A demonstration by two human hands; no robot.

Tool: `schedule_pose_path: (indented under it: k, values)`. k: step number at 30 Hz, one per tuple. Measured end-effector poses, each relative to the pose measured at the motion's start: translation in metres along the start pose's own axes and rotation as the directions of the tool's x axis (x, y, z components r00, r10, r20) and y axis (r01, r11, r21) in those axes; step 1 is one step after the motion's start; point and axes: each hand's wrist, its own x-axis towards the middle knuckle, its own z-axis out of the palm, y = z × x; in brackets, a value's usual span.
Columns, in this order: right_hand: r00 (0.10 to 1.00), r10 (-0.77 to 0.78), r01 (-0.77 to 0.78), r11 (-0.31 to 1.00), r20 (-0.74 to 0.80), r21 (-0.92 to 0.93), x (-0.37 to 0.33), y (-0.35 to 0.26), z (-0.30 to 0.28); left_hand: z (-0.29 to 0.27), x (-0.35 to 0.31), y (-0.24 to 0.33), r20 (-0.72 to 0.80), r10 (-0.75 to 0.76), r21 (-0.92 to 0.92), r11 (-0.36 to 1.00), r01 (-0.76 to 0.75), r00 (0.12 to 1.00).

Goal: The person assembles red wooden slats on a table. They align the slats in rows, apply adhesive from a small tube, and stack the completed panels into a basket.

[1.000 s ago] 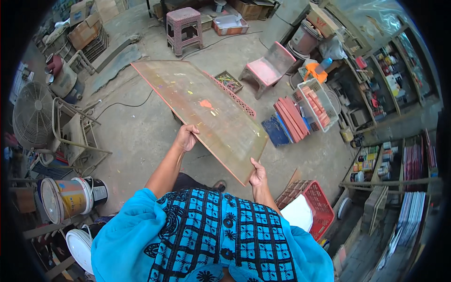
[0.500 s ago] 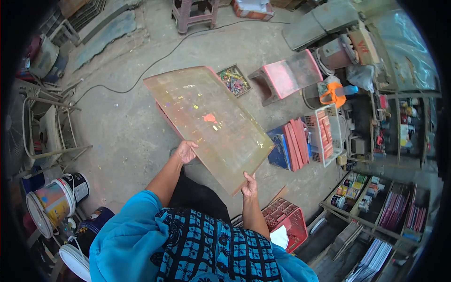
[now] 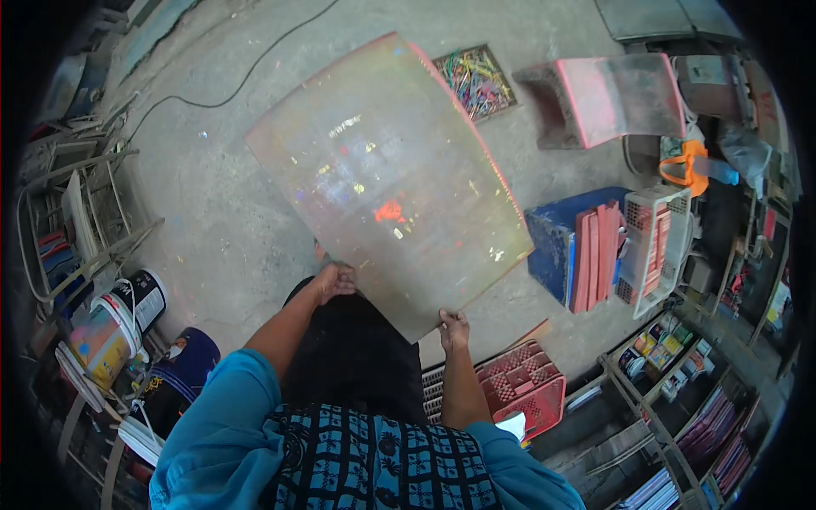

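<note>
A large rectangular board, dull greenish tan with pinkish edges, is held out in front of me over the floor. Its face carries an orange patch and several yellow and white paint flecks. My left hand grips the near left edge with the fingers curled at the rim. At the near right corner, my right hand pinches the edge, thumb on top and the other fingers partly hidden. The underside of the board is out of sight.
A shallow tray of colourful small pieces lies beyond the board, beside a pink plastic stool on its side. To the right are a blue crate and a white basket. A red basket sits near me; paint buckets stand left.
The board has turned somewhat and shows its face more fully, its far end looking larger. Both hands keep their hold. The view has shifted, with the stool and crates now farther right.
</note>
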Motion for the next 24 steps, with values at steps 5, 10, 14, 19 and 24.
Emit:
schedule_pose_path:
  k: [5, 10, 14, 19, 24]
  values:
    - [0.988, 0.039, -0.044, 0.998, -0.147, -0.034, 0.034, 0.006, -0.012, 0.014, -0.004, 0.045, 0.057, -0.091, 0.291, 0.954, 0.071, 0.994]
    - [0.908, 0.014, -0.128, 0.961, -0.42, -0.245, 0.038, 0.01, -0.025, 0.011, -0.008, 0.136, -0.009, 0.704, 0.909, 0.302, -0.288, 0.71]
    - [0.952, -0.017, -0.05, 0.976, -0.307, -0.211, 0.039, 0.001, -0.014, -0.056, 0.035, 0.243, 0.053, 0.998, 0.994, -0.054, -0.093, -0.017]
    - [0.994, -0.035, 0.029, 0.998, -0.106, -0.061, 0.075, -0.01, -0.001, -0.139, 0.081, 0.344, -0.015, 0.837, 0.997, 0.056, -0.057, 0.548]
    - [0.975, -0.042, 0.03, 0.998, -0.219, -0.056, 0.078, -0.011, 0.007, -0.13, 0.092, 0.33, 0.084, 0.915, 0.996, -0.077, -0.032, 0.394]
